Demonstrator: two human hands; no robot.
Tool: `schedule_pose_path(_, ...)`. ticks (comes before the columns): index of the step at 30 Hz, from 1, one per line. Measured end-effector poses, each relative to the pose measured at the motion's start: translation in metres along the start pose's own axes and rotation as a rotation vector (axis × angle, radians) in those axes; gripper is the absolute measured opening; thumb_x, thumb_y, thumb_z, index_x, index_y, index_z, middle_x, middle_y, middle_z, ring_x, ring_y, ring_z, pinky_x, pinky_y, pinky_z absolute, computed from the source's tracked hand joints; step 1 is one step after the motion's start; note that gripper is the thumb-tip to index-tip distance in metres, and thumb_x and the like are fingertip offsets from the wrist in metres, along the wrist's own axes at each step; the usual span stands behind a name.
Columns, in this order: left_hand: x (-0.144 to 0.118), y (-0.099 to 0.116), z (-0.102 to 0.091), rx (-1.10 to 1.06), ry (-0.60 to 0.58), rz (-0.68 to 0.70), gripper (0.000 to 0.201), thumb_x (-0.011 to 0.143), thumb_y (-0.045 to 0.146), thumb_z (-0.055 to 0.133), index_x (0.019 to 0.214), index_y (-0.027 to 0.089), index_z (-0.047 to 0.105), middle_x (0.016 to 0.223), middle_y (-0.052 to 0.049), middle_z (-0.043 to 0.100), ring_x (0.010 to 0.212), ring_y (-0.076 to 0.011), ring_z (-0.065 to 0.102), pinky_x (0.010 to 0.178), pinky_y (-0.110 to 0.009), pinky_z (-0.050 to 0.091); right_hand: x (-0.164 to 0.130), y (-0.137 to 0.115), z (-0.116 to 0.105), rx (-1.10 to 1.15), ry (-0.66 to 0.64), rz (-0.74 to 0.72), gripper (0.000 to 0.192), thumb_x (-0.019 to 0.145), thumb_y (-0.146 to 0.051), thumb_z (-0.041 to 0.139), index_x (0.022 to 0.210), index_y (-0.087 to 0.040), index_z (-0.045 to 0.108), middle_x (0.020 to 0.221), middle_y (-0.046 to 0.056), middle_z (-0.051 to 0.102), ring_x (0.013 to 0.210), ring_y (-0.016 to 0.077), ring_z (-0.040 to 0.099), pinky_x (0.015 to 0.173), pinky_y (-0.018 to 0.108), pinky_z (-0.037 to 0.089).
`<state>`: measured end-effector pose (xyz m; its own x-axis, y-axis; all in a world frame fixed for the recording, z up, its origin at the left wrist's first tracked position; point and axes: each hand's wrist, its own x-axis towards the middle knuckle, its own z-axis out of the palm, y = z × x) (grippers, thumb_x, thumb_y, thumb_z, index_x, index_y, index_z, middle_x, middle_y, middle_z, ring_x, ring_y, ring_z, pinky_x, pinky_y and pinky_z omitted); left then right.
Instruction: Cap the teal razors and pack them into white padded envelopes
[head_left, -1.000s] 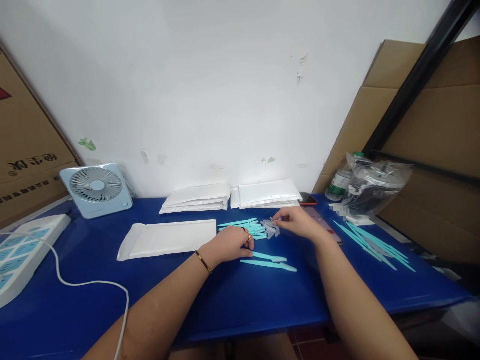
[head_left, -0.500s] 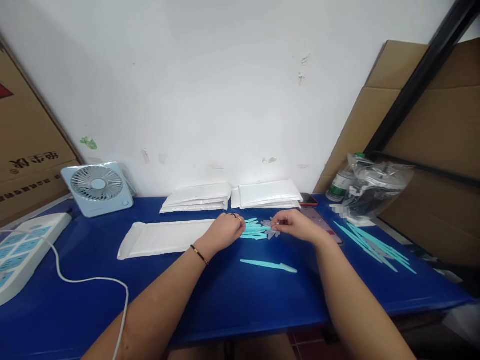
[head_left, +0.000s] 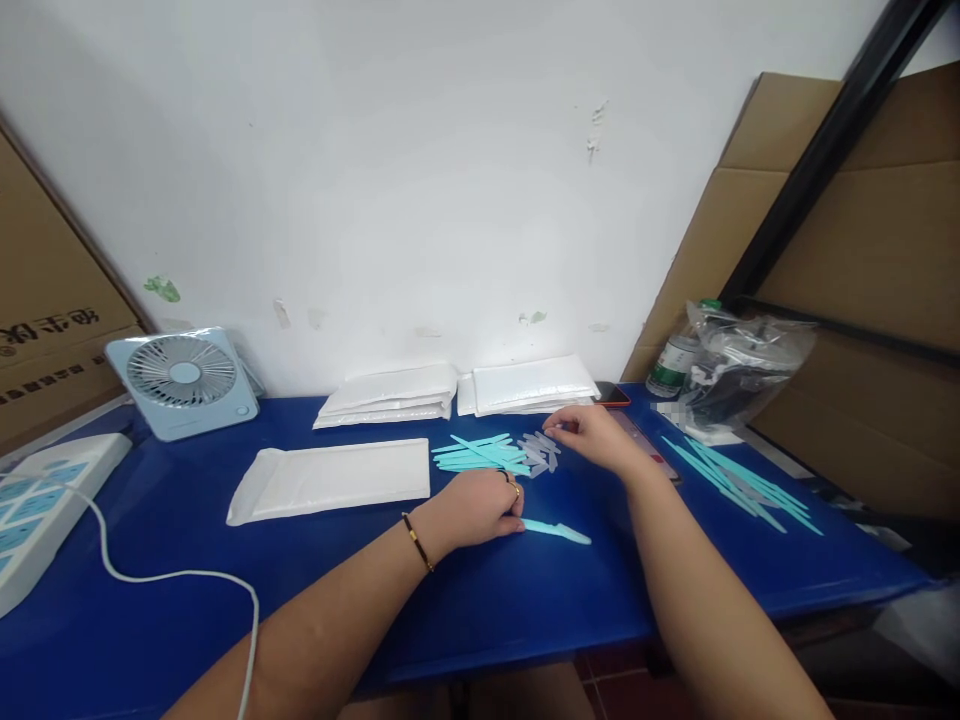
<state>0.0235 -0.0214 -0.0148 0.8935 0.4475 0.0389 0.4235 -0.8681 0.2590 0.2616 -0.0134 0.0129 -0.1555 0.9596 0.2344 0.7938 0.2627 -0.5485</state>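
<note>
My left hand [head_left: 484, 508] is closed with its fingertips on a turquoise eyebrow razor [head_left: 559, 530], which lies on the blue table near the front. The fingers cover the razor's handle end. Behind that hand lies a loose pile of turquoise eyebrow razors [head_left: 476, 453]. Small translucent grey blade caps [head_left: 538, 452] are heaped at the pile's right end. Over the right edge of the caps is my right hand [head_left: 589, 435], its thumb and index finger pinched together; whatever they hold is too small to make out.
A white padded mailer [head_left: 352, 475] lies left of the pile; stacked mailers [head_left: 394, 392] are along the wall. More razors [head_left: 742, 485] lie right, near a phone [head_left: 645, 445], a bottle [head_left: 673, 365] and a plastic bag [head_left: 742, 370]. A fan [head_left: 184, 380], power strip [head_left: 60, 510] and cable [head_left: 180, 575] are left.
My left hand has moved from the razor pile toward the front right and taken hold of the single razor. My right hand has lifted slightly back from the caps, uncovering more of them.
</note>
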Motion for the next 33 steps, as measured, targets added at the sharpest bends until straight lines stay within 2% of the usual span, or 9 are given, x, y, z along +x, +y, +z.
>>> schedule_pose_path(3,0.0,-0.007,0.001,0.013,0.037,-0.057,0.012,0.084,0.03,0.053,0.084,0.02,0.06,0.085,-0.002,0.064,0.078,-0.0169,0.059,0.067,-0.026,0.041,-0.003,-0.007,-0.002,0.135,-0.133,-0.012,0.025,0.079,-0.036,0.056,0.086,-0.017,0.071,0.074,0.005,0.068,0.066,0.0167,0.058,0.059,0.027,0.043)
schedule_pose_path(6,-0.004,-0.02,-0.007,-0.022,0.098,-0.159,0.014,0.087,0.028,0.047,0.083,0.02,0.059,0.083,-0.002,0.065,0.075,-0.0166,0.059,0.065,-0.026,0.041,-0.005,-0.015,0.0,0.277,-0.287,-0.042,0.028,0.078,-0.04,0.059,0.086,-0.015,0.071,0.079,0.006,0.069,0.072,0.0172,0.061,0.064,0.027,0.046)
schedule_pose_path(9,-0.007,-0.032,-0.017,-0.079,0.155,-0.254,0.016,0.087,0.025,0.043,0.08,0.019,0.056,0.083,-0.003,0.065,0.071,-0.0159,0.058,0.062,-0.025,0.04,-0.005,-0.017,0.006,0.361,-0.345,-0.038,0.031,0.074,-0.041,0.064,0.088,-0.015,0.07,0.079,0.006,0.069,0.069,0.0158,0.06,0.062,0.026,0.047)
schedule_pose_path(15,-0.009,-0.04,-0.022,-0.317,0.215,-0.296,0.016,0.088,0.028,0.041,0.083,0.019,0.053,0.075,-0.002,0.065,0.064,-0.014,0.059,0.057,-0.023,0.039,0.0,-0.011,0.016,0.449,-0.247,0.001,0.032,0.073,-0.043,0.066,0.085,-0.014,0.068,0.068,0.004,0.064,0.059,0.0133,0.056,0.056,0.025,0.045)
schedule_pose_path(19,-0.009,-0.038,-0.023,-0.466,0.253,-0.317,0.016,0.089,0.032,0.04,0.087,0.02,0.049,0.074,0.0,0.066,0.06,-0.0128,0.058,0.055,-0.023,0.039,0.001,-0.011,0.015,0.507,-0.144,-0.044,0.03,0.074,-0.043,0.064,0.088,-0.016,0.063,0.07,0.002,0.06,0.061,0.0121,0.053,0.055,0.024,0.042)
schedule_pose_path(24,-0.014,-0.05,-0.026,-0.452,0.314,-0.362,0.018,0.088,0.034,0.041,0.084,0.019,0.051,0.07,0.001,0.063,0.055,-0.0119,0.05,0.051,-0.023,0.034,0.001,0.0,0.004,0.475,-0.001,-0.093,0.027,0.075,-0.043,0.066,0.08,-0.017,0.062,0.071,0.002,0.059,0.064,0.013,0.053,0.059,0.026,0.043)
schedule_pose_path(27,-0.015,-0.06,-0.027,-0.451,0.372,-0.39,0.023,0.089,0.036,0.037,0.082,0.019,0.051,0.067,0.001,0.059,0.058,-0.0123,0.05,0.054,-0.023,0.035,0.002,0.008,-0.001,0.514,0.122,-0.053,0.029,0.075,-0.043,0.066,0.086,-0.017,0.064,0.076,0.003,0.062,0.068,0.0145,0.056,0.065,0.028,0.045)
schedule_pose_path(30,-0.013,-0.064,-0.027,-0.387,0.431,-0.389,0.032,0.091,0.039,0.033,0.077,0.019,0.053,0.064,0.001,0.055,0.061,-0.013,0.051,0.057,-0.024,0.035,0.003,0.007,0.002,0.579,0.137,0.008,0.036,0.073,-0.044,0.068,0.095,-0.016,0.065,0.077,0.004,0.064,0.068,0.015,0.057,0.067,0.03,0.046)
schedule_pose_path(33,-0.011,-0.064,-0.026,-0.315,0.453,-0.393,0.028,0.09,0.038,0.038,0.076,0.019,0.055,0.065,0.002,0.054,0.061,-0.0133,0.049,0.057,-0.024,0.033,0.004,0.0,0.008,0.638,0.109,0.044,0.035,0.071,-0.044,0.07,0.091,-0.016,0.066,0.072,0.003,0.064,0.062,0.0135,0.056,0.063,0.029,0.046)
